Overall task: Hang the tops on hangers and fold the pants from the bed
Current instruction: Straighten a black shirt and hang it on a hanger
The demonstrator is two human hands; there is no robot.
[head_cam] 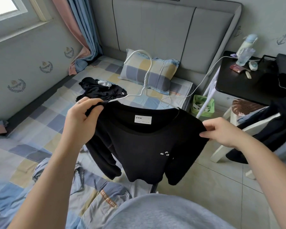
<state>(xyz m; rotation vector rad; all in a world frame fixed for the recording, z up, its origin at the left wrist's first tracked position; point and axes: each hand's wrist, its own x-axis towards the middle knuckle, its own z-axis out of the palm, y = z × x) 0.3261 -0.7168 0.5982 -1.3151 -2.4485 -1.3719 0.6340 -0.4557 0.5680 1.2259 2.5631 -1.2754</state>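
A black long-sleeved top (144, 146) with a white neck label hangs in the air in front of me, over the bed's edge. A white hanger (146, 75) sticks up out of its collar, hook pointing away. My left hand (82, 121) grips the top's left shoulder, where the hanger's arm enters. My right hand (221, 131) pinches the right shoulder. A crumpled pile of black clothes (99, 89) lies farther up the bed (23, 152), near the pillow. A grey-blue garment (45, 169) lies bunched on the bed under my left forearm.
A checked pillow (157, 71) leans on the grey headboard. To the right stand a black bedside table (248, 86) with bottles and small items, a green bin (203, 104), and a white chair (254, 128) draped with dark clothes. A white cable (203, 80) runs onto the bed.
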